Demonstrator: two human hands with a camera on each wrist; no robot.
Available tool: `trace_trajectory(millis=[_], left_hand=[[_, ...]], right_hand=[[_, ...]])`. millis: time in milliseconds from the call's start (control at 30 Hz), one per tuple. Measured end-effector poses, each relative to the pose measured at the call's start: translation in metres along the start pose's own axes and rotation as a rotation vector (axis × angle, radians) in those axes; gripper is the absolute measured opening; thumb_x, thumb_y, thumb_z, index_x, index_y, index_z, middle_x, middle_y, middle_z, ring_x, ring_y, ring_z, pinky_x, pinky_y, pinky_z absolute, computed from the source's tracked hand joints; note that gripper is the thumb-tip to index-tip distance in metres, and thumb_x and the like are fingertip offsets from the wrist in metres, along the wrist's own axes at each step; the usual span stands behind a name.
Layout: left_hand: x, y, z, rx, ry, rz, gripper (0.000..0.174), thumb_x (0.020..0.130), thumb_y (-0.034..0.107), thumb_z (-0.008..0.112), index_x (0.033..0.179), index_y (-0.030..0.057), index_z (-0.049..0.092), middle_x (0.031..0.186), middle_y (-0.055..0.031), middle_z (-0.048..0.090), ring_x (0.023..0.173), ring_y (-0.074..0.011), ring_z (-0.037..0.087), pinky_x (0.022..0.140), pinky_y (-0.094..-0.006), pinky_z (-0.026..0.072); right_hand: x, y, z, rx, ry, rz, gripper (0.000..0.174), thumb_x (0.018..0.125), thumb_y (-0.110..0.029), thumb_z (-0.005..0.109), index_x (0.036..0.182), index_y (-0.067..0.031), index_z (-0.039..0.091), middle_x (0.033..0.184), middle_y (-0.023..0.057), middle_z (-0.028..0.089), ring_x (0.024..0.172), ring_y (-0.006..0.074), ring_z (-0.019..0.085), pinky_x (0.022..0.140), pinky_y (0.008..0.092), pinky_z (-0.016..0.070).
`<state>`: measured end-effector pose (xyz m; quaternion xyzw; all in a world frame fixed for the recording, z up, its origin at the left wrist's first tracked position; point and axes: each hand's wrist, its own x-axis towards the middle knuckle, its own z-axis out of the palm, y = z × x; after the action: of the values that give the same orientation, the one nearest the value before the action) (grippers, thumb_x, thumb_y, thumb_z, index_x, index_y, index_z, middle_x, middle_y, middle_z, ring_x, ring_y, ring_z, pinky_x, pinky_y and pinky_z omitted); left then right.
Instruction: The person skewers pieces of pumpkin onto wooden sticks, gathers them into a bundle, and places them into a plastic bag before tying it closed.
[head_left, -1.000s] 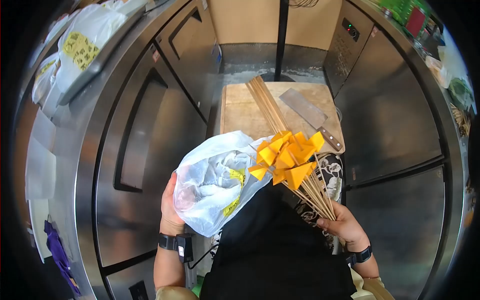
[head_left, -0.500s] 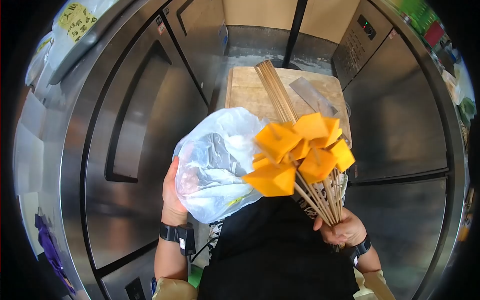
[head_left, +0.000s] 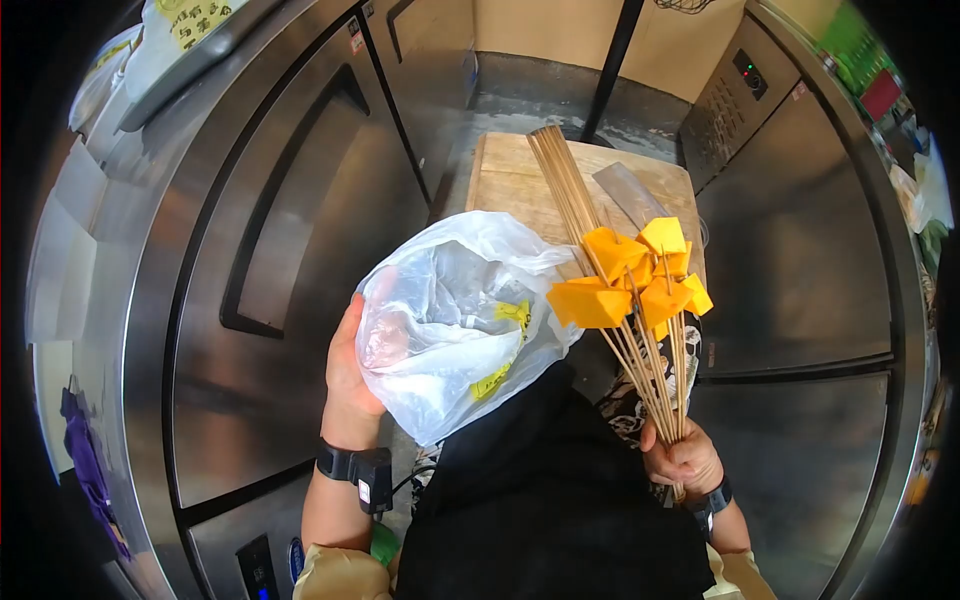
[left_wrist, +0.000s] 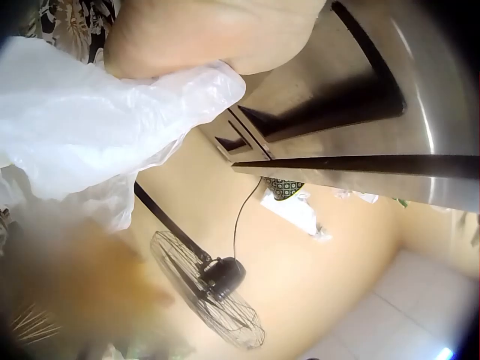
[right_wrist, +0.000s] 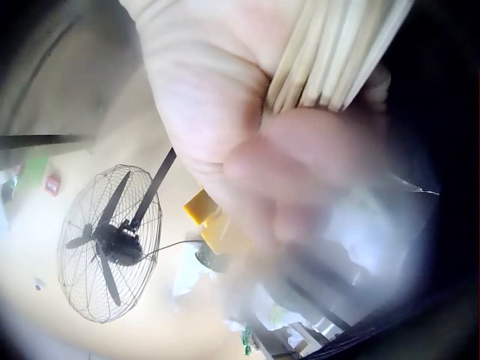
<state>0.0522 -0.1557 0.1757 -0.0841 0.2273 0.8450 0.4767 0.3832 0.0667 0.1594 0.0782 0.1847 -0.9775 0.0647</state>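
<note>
In the head view my left hand [head_left: 350,370] holds a white plastic bag [head_left: 420,400] at its left side, with pinkish finger shapes showing through the plastic. The bag's mouth gapes upward, and yellow printed patches show on it. My right hand [head_left: 685,458] grips a bunch of bamboo skewers [head_left: 655,385] by their lower ends, fingers curled round them. Orange-yellow chunks [head_left: 590,303] are stuck on the upper ends, just right of the bag. The right wrist view shows the skewer sticks [right_wrist: 330,60] inside the curled fingers.
Ahead is a wooden board [head_left: 505,185] bearing a bundle of bare skewers [head_left: 562,180] and a cleaver [head_left: 630,192], partly hidden by the chunks. Steel cabinets [head_left: 290,230] flank both sides. A standing fan [right_wrist: 112,244] appears in the right wrist view.
The skewered chunks first rose towards the camera, then dropped back, and now stand more upright and farther right. The bag stays in the left hand, its mouth wider. The head view has shifted slightly.
</note>
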Motion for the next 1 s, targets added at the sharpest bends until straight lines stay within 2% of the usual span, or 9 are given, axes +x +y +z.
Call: trace_trajectory(millis=[200,433,467,533,600,633,700,800,1000], left_hand=[[-0.009,0.003,0.012,-0.017,-0.056,0.045,0.042,0.095,0.035,0.040,0.120,0.0038,0.052,0.116,-0.0147,0.059,0.106,-0.0312,0.055,0.095,-0.0461,0.0417],[-0.014,0.002,0.029,-0.014,-0.040,0.098,0.042,0.094,0.036,0.042,0.120,0.0037,0.052,0.115,-0.0148,0.059,0.106,-0.0326,0.055,0.094,-0.0473,0.0416],[-0.017,0.001,0.032,-0.022,-0.050,0.080,0.043,0.094,0.036,0.043,0.120,0.0037,0.052,0.115,-0.0147,0.059,0.106,-0.0324,0.055,0.094,-0.0472,0.0416],[-0.022,-0.006,0.037,-0.020,-0.047,0.035,0.043,0.094,0.036,0.043,0.121,0.0036,0.052,0.116,-0.0142,0.059,0.106,-0.0318,0.055,0.094,-0.0467,0.0418],[-0.026,-0.017,0.043,-0.002,-0.026,-0.018,0.043,0.094,0.036,0.043,0.121,0.0034,0.052,0.117,-0.0136,0.059,0.106,-0.0310,0.055,0.094,-0.0459,0.0422],[-0.028,-0.020,0.045,0.017,-0.011,-0.030,0.043,0.094,0.036,0.043,0.121,0.0034,0.052,0.117,-0.0133,0.059,0.106,-0.0304,0.055,0.094,-0.0454,0.0425],[-0.034,-0.028,0.051,0.056,0.027,-0.053,0.043,0.095,0.036,0.042,0.121,0.0034,0.052,0.117,-0.0127,0.059,0.106,-0.0293,0.055,0.093,-0.0444,0.0430],[-0.042,-0.040,0.056,0.094,0.041,-0.094,0.044,0.095,0.036,0.041,0.123,0.0032,0.051,0.118,-0.0123,0.058,0.106,-0.0285,0.055,0.092,-0.0431,0.0436],[-0.052,-0.044,0.059,0.148,0.011,-0.113,0.047,0.095,0.038,0.040,0.126,0.0028,0.048,0.120,-0.0124,0.056,0.108,-0.0283,0.054,0.094,-0.0430,0.0423]], right_hand=[[-0.027,-0.002,0.007,-0.097,0.094,0.053,0.027,0.067,-0.002,0.072,0.086,0.0123,0.060,0.048,0.0082,0.049,0.032,0.0098,0.039,0.035,0.0222,0.0277],[-0.029,-0.020,0.029,-0.431,0.350,0.111,0.027,0.066,0.004,0.069,0.091,0.0102,0.061,0.058,0.0095,0.058,0.036,0.0063,0.042,0.038,0.0171,0.0309],[-0.025,-0.023,0.037,-0.550,0.414,0.069,0.026,0.067,0.005,0.068,0.093,0.0077,0.062,0.067,0.0104,0.061,0.039,0.0057,0.045,0.039,0.0156,0.0328],[-0.006,-0.036,0.047,-0.682,0.278,-0.047,0.028,0.068,0.005,0.068,0.096,0.0079,0.062,0.077,0.0114,0.063,0.042,0.0060,0.047,0.039,0.0165,0.0354],[0.018,-0.051,0.080,-0.806,0.296,-0.138,0.034,0.065,-0.001,0.071,0.097,0.0068,0.061,0.095,0.0167,0.063,0.050,0.0079,0.053,0.043,0.0161,0.0389],[0.033,-0.057,0.106,-0.864,0.382,-0.168,0.040,0.062,-0.007,0.074,0.098,0.0055,0.061,0.106,0.0215,0.061,0.057,0.0097,0.057,0.047,0.0152,0.0410],[0.053,-0.068,0.119,-0.928,0.336,-0.205,0.045,0.068,-0.004,0.071,0.110,0.0005,0.057,0.122,0.0222,0.053,0.059,0.0067,0.056,0.051,0.0141,0.0429],[0.085,-0.062,0.117,-0.919,0.303,-0.279,0.046,0.074,0.003,0.066,0.118,-0.0026,0.053,0.128,0.0225,0.049,0.057,0.0046,0.054,0.051,0.0155,0.0437],[0.130,-0.029,0.091,-0.753,0.229,-0.253,0.043,0.080,0.002,0.062,0.122,-0.0018,0.051,0.094,0.0093,0.061,0.060,0.0046,0.053,0.053,0.0181,0.0445]])
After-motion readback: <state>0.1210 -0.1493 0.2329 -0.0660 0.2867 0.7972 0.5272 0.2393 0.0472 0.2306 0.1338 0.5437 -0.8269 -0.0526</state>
